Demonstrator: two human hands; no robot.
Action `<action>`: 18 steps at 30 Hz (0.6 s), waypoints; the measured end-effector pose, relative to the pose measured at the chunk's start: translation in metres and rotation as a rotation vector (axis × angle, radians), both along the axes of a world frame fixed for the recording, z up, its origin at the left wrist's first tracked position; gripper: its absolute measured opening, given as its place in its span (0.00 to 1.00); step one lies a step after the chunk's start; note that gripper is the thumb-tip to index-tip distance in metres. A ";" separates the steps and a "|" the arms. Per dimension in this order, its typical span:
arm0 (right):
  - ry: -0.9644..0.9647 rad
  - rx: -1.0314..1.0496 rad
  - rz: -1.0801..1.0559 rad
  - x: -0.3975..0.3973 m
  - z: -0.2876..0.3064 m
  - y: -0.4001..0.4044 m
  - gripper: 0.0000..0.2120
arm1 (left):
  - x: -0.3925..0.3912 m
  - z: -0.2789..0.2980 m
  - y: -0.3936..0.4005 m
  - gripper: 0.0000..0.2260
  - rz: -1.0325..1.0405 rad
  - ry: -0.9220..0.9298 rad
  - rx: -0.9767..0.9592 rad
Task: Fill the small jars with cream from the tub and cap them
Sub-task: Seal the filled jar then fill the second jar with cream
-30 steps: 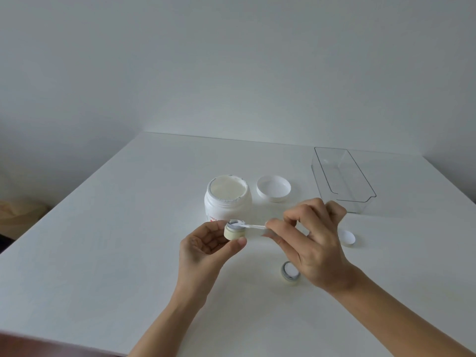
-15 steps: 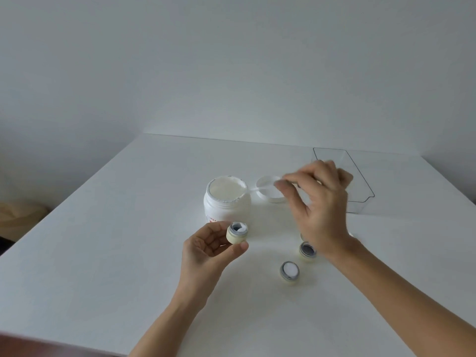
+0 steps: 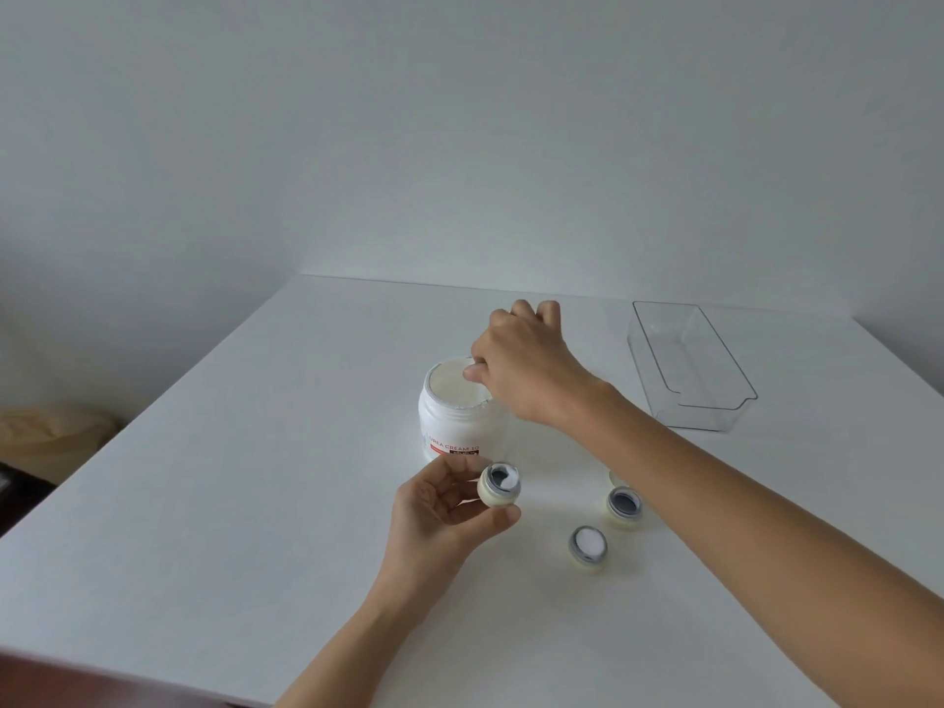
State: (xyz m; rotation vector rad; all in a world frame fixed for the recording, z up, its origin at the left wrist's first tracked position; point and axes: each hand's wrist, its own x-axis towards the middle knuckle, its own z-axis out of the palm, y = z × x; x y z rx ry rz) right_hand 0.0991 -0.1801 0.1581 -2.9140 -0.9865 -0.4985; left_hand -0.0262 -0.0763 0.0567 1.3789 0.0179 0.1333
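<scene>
Left hand [image 3: 439, 508] pinches a little round cream-yellow jar [image 3: 499, 485], grey rim, a white dab inside. Behind it the white plastic tub [image 3: 454, 416] reads "UREA CREAM 10", open top. Right hand [image 3: 521, 365] is curled over the tub mouth; can't tell what it's gripping. Two more small jars [image 3: 588, 548] [image 3: 624, 507] sit on the white table [image 3: 230, 477], one filled. Clear rectangular tray [image 3: 689, 370] far right.

White counter [image 3: 214, 503], bearing an open tub of cream [image 3: 454, 416] near the middle, a clear plastic tray [image 3: 689, 365] well apart at the far right, and two small open jars close together nearer the front: one filled with cream [image 3: 589, 548], one dark inside [image 3: 624, 507].
</scene>
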 end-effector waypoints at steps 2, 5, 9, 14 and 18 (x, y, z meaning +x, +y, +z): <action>0.133 0.070 -0.050 0.001 0.002 -0.001 0.20 | 0.000 -0.001 0.001 0.17 -0.006 0.004 -0.008; 0.264 0.213 -0.135 0.002 0.005 -0.006 0.21 | 0.001 -0.001 0.001 0.17 -0.003 0.008 -0.006; 0.305 0.410 -0.247 0.006 0.003 -0.017 0.18 | 0.001 -0.001 0.001 0.16 0.013 -0.003 -0.026; 0.426 0.656 -0.340 0.008 0.000 -0.031 0.20 | 0.001 0.002 0.001 0.15 0.033 -0.031 -0.041; 0.573 0.840 -0.370 0.001 -0.001 -0.044 0.18 | 0.000 0.003 0.001 0.15 0.050 -0.032 -0.045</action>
